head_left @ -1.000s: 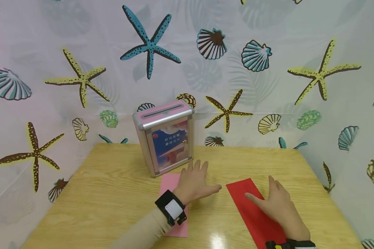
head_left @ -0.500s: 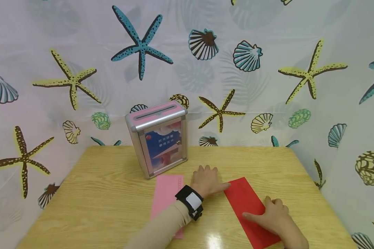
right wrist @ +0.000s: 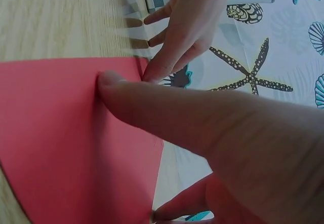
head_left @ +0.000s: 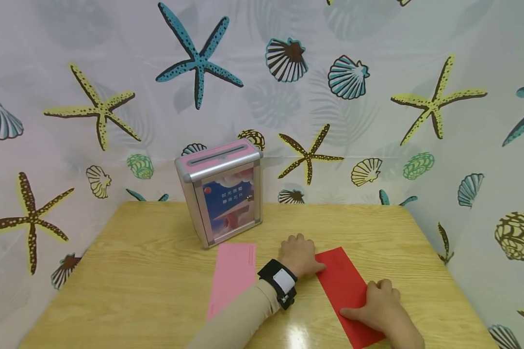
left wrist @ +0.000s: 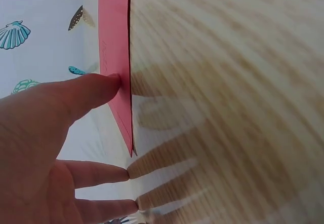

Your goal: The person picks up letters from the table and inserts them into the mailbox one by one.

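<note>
A red envelope (head_left: 345, 291) lies slantwise on the wooden table between both hands. My left hand (head_left: 298, 254) is at its far left corner; the thumb presses near the edge, while the other fingertips touch the tabletop, as the left wrist view shows. My right hand (head_left: 382, 308) straddles the near half of the envelope. Its thumb (right wrist: 152, 100) rests on top near the left edge, and bent fingers reach the right edge; their undersides are hidden. A pink envelope (head_left: 233, 276) lies flat to the left, partly covered by my left forearm.
A pink and silver letter box (head_left: 227, 198) with a slot on top and a small lock in front stands at the back left of the table (head_left: 126, 271). Behind it hangs a curtain (head_left: 375, 29) printed with starfish and shells.
My left hand has moved right, off the pink envelope, to the red envelope's far corner. My right hand has lowered onto the red envelope, its fingers bending more. The view has shifted slightly.
</note>
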Demonstrator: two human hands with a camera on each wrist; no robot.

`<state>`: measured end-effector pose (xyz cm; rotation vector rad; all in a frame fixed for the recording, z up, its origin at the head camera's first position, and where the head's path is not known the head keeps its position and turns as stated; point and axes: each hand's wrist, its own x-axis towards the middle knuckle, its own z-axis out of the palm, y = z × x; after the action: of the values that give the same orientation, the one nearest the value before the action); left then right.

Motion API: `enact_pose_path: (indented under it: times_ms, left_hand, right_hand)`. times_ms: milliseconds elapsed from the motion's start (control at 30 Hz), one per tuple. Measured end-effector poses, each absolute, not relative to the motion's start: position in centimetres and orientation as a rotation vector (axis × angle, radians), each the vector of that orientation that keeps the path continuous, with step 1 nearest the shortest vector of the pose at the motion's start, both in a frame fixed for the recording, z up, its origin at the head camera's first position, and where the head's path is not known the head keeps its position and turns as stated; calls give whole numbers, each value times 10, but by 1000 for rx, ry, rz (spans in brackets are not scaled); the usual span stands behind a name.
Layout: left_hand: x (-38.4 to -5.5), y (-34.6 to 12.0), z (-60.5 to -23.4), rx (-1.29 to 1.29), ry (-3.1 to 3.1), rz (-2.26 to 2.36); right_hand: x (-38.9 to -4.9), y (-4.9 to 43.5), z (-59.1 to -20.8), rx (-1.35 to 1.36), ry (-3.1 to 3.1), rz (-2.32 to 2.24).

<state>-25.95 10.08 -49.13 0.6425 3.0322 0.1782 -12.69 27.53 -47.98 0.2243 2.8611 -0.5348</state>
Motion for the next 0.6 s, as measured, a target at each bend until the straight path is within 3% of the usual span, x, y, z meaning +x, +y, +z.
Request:
enact_pose_path:
  times_ms: [600]
  left_hand:
    - [-261, 106, -493, 713, 3016, 242]
  right_hand:
    - [-133, 266, -483, 234, 2930, -534]
